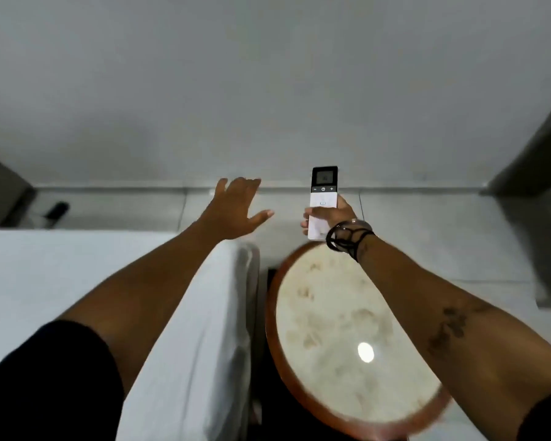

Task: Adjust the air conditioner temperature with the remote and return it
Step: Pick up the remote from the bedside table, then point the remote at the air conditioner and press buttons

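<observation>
Beyond the round table's (357,313) far edge, right hand (330,216) gripped the remote (322,202) upright, left hand (236,211) spread empty; adjusting step judged underway, next needing a button press, then return.

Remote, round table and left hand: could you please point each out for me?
remote (324,198), head view, white button panel.
round table (341,316), head view, bare pale top.
left hand (234,213), head view, back of the hand.

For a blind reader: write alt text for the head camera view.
A right hand holds a white remote upright above a round table. The empty left hand reaches forward, fingers spread, beside a white bed.
</observation>
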